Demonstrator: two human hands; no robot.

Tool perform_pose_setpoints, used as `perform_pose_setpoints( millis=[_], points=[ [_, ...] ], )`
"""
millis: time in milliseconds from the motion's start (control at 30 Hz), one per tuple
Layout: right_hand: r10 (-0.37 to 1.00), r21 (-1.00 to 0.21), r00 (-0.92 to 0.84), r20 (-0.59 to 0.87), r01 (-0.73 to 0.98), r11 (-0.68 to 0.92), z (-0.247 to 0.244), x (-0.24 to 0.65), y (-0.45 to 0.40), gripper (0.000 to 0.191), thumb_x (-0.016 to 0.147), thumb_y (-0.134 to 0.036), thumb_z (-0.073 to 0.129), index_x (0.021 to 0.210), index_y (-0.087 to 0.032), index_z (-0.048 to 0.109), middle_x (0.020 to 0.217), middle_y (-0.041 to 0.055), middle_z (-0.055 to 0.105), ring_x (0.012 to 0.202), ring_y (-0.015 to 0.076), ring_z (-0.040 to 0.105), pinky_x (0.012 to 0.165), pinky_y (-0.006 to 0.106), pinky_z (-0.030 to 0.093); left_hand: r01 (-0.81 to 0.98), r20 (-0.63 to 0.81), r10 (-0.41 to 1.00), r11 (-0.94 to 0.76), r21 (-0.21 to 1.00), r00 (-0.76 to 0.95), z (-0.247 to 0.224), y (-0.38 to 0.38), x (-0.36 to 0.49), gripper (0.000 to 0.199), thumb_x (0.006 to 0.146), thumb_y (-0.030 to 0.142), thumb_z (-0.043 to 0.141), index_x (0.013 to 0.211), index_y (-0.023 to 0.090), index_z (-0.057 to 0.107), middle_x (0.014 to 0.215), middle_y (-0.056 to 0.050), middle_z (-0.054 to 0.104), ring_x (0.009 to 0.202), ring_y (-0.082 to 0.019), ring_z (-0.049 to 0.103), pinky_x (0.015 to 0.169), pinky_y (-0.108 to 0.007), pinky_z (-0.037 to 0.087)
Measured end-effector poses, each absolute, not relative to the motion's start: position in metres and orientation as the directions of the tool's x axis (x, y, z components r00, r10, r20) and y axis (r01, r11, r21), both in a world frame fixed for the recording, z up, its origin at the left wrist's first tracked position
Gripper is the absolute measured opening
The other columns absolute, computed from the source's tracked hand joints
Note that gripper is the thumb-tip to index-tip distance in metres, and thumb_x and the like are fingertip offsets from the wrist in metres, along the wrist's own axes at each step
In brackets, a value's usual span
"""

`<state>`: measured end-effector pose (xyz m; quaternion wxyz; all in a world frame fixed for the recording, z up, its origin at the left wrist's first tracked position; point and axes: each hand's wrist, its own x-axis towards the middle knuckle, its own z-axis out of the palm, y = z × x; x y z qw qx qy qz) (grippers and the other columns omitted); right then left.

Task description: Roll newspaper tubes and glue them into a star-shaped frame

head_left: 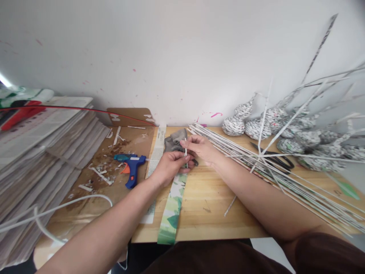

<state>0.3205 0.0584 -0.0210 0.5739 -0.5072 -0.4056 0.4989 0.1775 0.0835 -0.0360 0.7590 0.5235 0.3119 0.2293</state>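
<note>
Above the middle of the wooden table, my left hand (171, 166) is closed, with thumb and fingertips pinching a short thin white paper stick (186, 141). The fingers of my right hand (202, 148) close on the same stick, near its upper part. Just behind and under both hands lies a bunched grey cloth (174, 140), partly covered by them. A green and white patterned paper strip (171, 217) runs from beneath my hands to the table's front edge. Left of it lies a narrow printed newspaper strip (160, 146).
On brown cardboard (142, 139) with paper scraps lies a blue glue gun (132, 167). A newspaper stack (76, 152) rises at left. To the right are long rolled paper sticks (228, 146), a star of joined sticks (261, 155), black scissors (281, 161) and several woven paper gourds (234, 125).
</note>
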Motion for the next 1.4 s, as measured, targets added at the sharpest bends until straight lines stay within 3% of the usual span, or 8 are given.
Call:
perform_pose_setpoints(
  millis=[167,333,533,700,900,1100,1267,1400],
  points=[
    [0.958,-0.979,0.284,0.024,-0.187,0.080,-0.014,0.325,0.059,0.033,0.069,-0.049,0.074,0.069,-0.017,0.062,0.059,-0.0036,0.055,0.049,0.0066,0.046,0.037,0.017,0.025,-0.009,-0.247,0.662,0.358,0.934,0.707,-0.036,0.084,0.177,0.035,0.069,0.039,0.077,0.089,0.011,0.071,0.077,-0.008,0.070,0.071,-0.015,0.066,0.062,-0.026,0.055],
    [0.994,-0.987,-0.008,-0.111,-0.115,-0.111,-0.015,0.334,0.057,0.033,0.068,-0.045,0.076,0.079,-0.014,0.070,0.059,-0.0014,0.060,0.049,0.0073,0.049,0.040,0.018,0.033,-0.023,-0.236,0.670,0.353,0.935,0.704,-0.036,0.085,0.177,0.034,0.072,0.038,0.075,0.091,0.011,0.070,0.080,-0.009,0.070,0.073,-0.016,0.067,0.064,-0.027,0.056],
    [0.986,-0.983,0.113,-0.121,-0.151,-0.104,-0.022,0.329,0.059,0.035,0.061,-0.043,0.082,0.068,-0.013,0.065,0.050,-0.0033,0.056,0.042,0.0065,0.046,0.038,0.019,0.034,-0.010,-0.229,0.649,0.342,0.940,0.725,-0.035,0.083,0.178,0.035,0.069,0.040,0.077,0.089,0.011,0.070,0.079,-0.009,0.071,0.073,-0.015,0.067,0.066,-0.027,0.056],
    [0.985,-0.980,0.141,-0.105,-0.183,-0.078,-0.023,0.326,0.059,0.041,0.058,-0.043,0.084,0.058,-0.016,0.053,0.046,-0.0059,0.051,0.039,0.0056,0.043,0.035,0.018,0.031,0.010,-0.251,0.636,0.358,0.934,0.730,-0.035,0.083,0.177,0.036,0.068,0.038,0.078,0.090,0.010,0.071,0.080,-0.010,0.072,0.074,-0.016,0.068,0.067,-0.026,0.056],
    [0.982,-0.974,-0.113,-0.148,-0.156,-0.165,-0.022,0.332,0.056,0.036,0.068,-0.046,0.077,0.081,-0.015,0.065,0.049,-0.0052,0.054,0.036,0.0078,0.046,0.034,0.020,0.034,0.004,-0.249,0.630,0.364,0.931,0.736,-0.037,0.085,0.177,0.038,0.070,0.039,0.076,0.094,0.010,0.071,0.082,-0.010,0.072,0.075,-0.016,0.068,0.066,-0.027,0.056],
    [0.990,-0.972,0.071,-0.118,-0.214,-0.100,-0.027,0.335,0.060,0.038,0.060,-0.042,0.083,0.063,-0.016,0.056,0.050,-0.0045,0.053,0.039,0.0069,0.047,0.034,0.019,0.033,0.060,-0.237,0.585,0.306,0.950,0.776,-0.035,0.083,0.177,0.036,0.071,0.043,0.074,0.085,0.009,0.071,0.080,-0.010,0.070,0.074,-0.016,0.066,0.066,-0.028,0.056],
    [0.985,-0.973,-0.078,-0.153,-0.165,-0.164,-0.026,0.337,0.059,0.038,0.066,-0.046,0.079,0.079,-0.013,0.067,0.053,-0.0032,0.056,0.040,0.0066,0.047,0.034,0.019,0.031,0.062,-0.259,0.580,0.336,0.940,0.772,-0.034,0.084,0.176,0.040,0.070,0.044,0.074,0.088,0.009,0.069,0.079,-0.009,0.069,0.075,-0.016,0.065,0.067,-0.028,0.056],
    [0.984,-0.964,0.016,-0.176,-0.206,-0.169,-0.025,0.336,0.059,0.038,0.059,-0.043,0.084,0.066,-0.015,0.059,0.051,-0.0038,0.054,0.039,0.0066,0.046,0.034,0.019,0.032,0.075,-0.258,0.572,0.323,0.943,0.779,-0.035,0.084,0.176,0.040,0.070,0.044,0.074,0.088,0.009,0.069,0.080,-0.010,0.070,0.075,-0.016,0.065,0.069,-0.029,0.056]
  ],
)
